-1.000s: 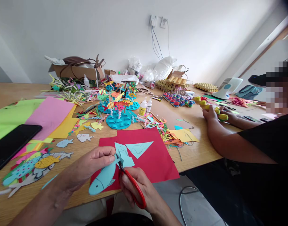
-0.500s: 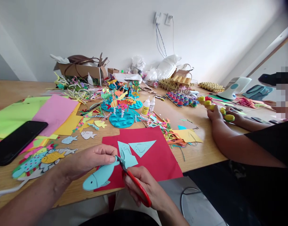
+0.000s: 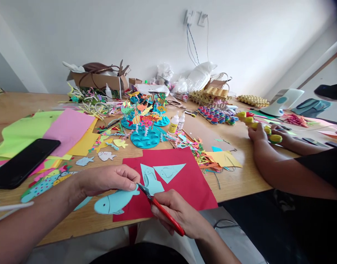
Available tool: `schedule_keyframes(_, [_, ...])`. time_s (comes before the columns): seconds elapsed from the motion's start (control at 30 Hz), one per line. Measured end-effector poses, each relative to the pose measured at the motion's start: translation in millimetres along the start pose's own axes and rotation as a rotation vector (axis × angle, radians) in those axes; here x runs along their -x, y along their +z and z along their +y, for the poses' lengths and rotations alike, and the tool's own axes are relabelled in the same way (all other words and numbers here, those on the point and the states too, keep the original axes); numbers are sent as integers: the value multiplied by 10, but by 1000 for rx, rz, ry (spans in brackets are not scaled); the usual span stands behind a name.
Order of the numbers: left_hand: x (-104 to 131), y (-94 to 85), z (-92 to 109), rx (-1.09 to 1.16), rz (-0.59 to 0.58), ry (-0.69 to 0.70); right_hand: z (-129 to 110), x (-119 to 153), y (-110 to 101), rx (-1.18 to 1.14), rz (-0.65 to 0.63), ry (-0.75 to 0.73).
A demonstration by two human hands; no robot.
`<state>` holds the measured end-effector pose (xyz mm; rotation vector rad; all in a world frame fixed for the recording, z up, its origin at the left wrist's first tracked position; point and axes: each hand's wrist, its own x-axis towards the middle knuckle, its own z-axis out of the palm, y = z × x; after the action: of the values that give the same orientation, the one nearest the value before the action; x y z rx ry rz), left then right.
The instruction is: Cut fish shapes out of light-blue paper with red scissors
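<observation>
The left hand (image 3: 110, 180) pinches the blue paper fish (image 3: 112, 202) near its tail, over the left edge of the red sheet (image 3: 192, 189). The right hand's (image 3: 181, 211) fingers grip the red-handled scissors (image 3: 168, 215), blades at the tail.

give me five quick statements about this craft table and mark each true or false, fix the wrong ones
1. The left hand pinches the blue paper fish near its tail. True.
2. The right hand is empty. False: it holds the red-handled scissors.
3. The black phone lies to the left of the red paper. True.
4. The two blue pieces with fish drawn on them lie on the pink sheet. False: they lie on the red paper.
5. Two small bottles stand upright, to the right of the front turquoise base. True.
</observation>
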<state>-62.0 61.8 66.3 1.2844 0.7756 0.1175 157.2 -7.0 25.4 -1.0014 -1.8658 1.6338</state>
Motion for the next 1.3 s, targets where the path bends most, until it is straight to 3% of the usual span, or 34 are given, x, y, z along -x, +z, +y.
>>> schedule_keyframes(0.3, [-88, -194, 14, -105, -36, -6, -27, -86, -118, 88, -2, 15])
schedule_keyframes(0.53, [29, -338, 3, -267, 140, 91, 103, -195, -135, 29, 193, 51])
schedule_keyframes(0.67, [92, -266, -44, -301, 256, 133, -1, -226, -102, 133, 144, 37])
schedule_keyframes(0.87, [118, -77, -54, -164, 325, 143, -100, -226, -15, 114, 90, -9])
schedule_keyframes(1.07, [104, -15, -15, -51, 264, 91, -66, -177, 25, -66, 47, -10])
schedule_keyframes(1.3, [71, -15, -18, -69, 236, 91, -45, -153, 13, -172, 24, 17])
